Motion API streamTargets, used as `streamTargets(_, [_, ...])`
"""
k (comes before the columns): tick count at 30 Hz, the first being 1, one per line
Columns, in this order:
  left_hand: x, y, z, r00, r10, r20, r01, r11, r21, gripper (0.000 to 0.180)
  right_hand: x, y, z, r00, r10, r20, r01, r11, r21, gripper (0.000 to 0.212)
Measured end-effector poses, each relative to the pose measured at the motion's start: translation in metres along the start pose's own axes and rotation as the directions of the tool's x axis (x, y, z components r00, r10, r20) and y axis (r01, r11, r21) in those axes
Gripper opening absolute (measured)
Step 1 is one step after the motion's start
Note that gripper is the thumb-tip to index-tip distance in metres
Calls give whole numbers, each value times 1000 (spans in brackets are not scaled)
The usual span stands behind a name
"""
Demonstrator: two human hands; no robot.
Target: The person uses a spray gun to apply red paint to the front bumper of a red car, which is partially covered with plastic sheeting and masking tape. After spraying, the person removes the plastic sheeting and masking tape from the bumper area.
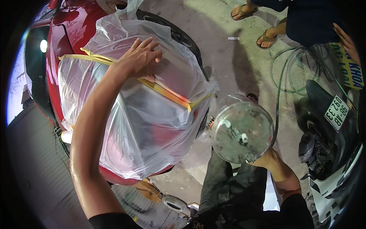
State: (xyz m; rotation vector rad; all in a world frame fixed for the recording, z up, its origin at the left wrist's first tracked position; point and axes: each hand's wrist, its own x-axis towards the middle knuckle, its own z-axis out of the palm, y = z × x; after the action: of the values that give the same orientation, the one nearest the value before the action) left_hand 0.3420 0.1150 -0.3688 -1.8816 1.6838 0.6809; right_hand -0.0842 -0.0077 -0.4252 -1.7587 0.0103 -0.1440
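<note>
My left hand (143, 59) reaches over a red car (57, 57), its fingers spread and stretched out just above or on the covering. Clear plastic film (133, 133) drapes over the car's corner, with strips of yellow masking tape (164, 91) across it. A narrow gap between the tape lines shows some red and orange. On my right, my right hand (265, 158) grips a spray gun from below. Its round, paint-smeared cup (243, 131) hides most of my fingers, and the nozzle (210, 122) points toward the car.
A dark hose (277, 110) runs up from the gun to green coils (293, 72) on the concrete floor. At the right stands a motorbike (324, 149). Another person's sandalled feet (267, 38) are at the far right. A loose tyre (175, 202) lies near my legs.
</note>
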Motion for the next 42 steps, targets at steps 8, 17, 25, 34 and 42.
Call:
streamTargets(8, [29, -20, 2, 994, 79, 79, -69, 991, -117, 39, -3, 13, 2, 989, 126, -72, -102, 956, 274, 44])
streamTargets(17, [38, -54, -13, 974, 204, 95, -175, 952, -252, 48, 29, 20, 10, 998, 43, 47, -39, 995, -94, 47])
streamTargets(25, [29, -81, -30, 986, 149, 72, -135, 977, -163, 64, 104, 1, 6, 990, 140, 1, -138, 976, 170, 31])
streamTargets(34, [36, -101, -13, 982, 187, 16, -186, 980, -75, 76, 129, -3, 10, 970, 243, 23, -242, 941, 236, 44])
streamTargets(42, [40, -103, -17, 984, 169, 51, -171, 985, 18, 87, 132, 4, 12, 970, 241, -15, -229, 935, 270, 42])
